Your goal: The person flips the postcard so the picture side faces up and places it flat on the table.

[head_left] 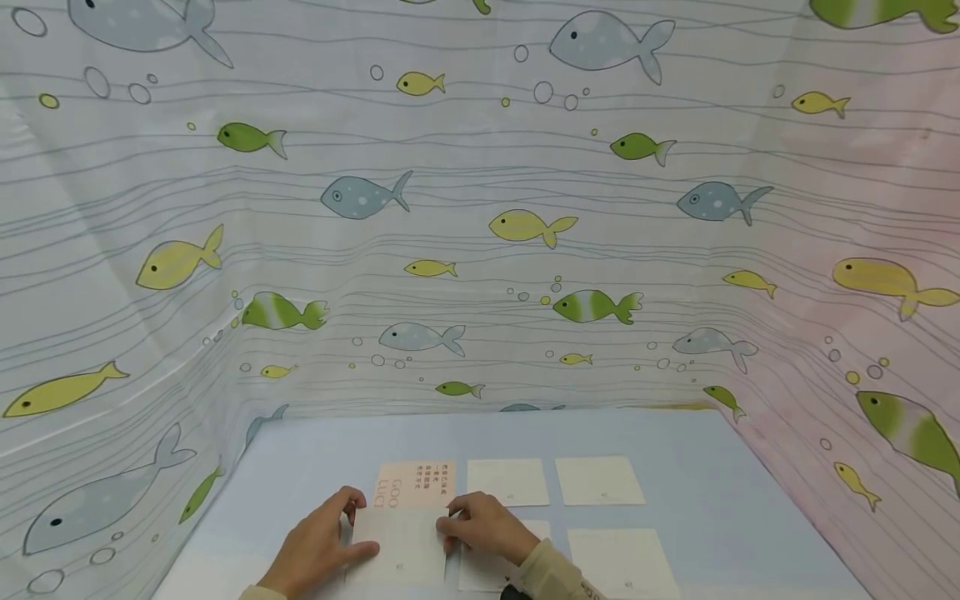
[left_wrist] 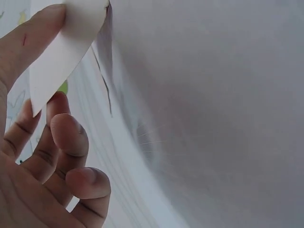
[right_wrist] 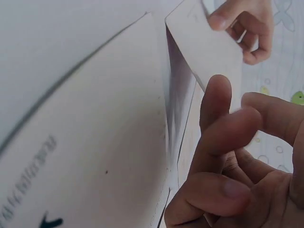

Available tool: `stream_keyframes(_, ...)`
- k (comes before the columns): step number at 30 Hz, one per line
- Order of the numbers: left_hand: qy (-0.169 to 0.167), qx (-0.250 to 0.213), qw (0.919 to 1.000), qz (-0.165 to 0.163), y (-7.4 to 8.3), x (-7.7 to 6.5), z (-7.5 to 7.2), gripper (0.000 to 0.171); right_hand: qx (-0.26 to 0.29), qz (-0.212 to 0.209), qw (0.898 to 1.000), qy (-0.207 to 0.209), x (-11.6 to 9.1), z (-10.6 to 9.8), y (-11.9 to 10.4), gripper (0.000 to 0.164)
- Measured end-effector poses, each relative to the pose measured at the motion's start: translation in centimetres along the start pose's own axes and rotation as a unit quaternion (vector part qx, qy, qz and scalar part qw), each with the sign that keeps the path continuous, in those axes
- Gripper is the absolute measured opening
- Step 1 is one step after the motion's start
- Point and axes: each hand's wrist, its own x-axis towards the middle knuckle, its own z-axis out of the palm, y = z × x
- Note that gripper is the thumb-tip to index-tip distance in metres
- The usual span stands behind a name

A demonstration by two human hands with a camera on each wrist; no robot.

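A white card [head_left: 401, 546] with a small mark near its front edge is held between both hands. My left hand [head_left: 318, 542] grips its left side, thumb on the upper face, as the left wrist view of the card [left_wrist: 71, 42] also shows. My right hand [head_left: 483, 527] pinches the right edge near the far corner. Seen from the right wrist, the held card [right_wrist: 204, 42] is tilted and raised off the table. Just behind it lies a pink card [head_left: 408, 479] printed with "GOO LUC" and vertical characters, its near part covered by the white card.
Two white cards, a middle one [head_left: 510, 483] and a right one [head_left: 600, 481], lie in the back row. In front, one card [head_left: 480, 575] is partly under my right forearm, another [head_left: 618, 560] farther right. Fish-patterned curtains [head_left: 480, 167] surround the pale table [head_left: 705, 467].
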Motion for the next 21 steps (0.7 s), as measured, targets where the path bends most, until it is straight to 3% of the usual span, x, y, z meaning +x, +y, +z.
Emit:
stream_keyframes(5,0.020,0.010,0.9997,0.012,0.3,-0.4,-0.1,0.071,0.025,-0.005,1.000,-0.005,-0.1,0.0,0.1,0.017)
stream_keyframes(9,0.029,0.024,0.9993,0.003,0.6,-0.9,-0.2,0.074,0.029,-0.005,1.000,-0.008,-0.2,0.1,0.0,0.015)
stream_keyframes(13,0.036,0.029,0.9986,-0.025,1.2,-1.4,-0.6,0.073,0.025,-0.009,1.000,-0.006,-0.4,0.1,-0.3,0.015)
stream_keyframes(21,0.006,-0.053,0.9921,-0.113,2.4,-1.6,-1.7,0.055,0.016,-0.015,1.000,-0.008,-0.8,-0.3,-0.9,0.018)
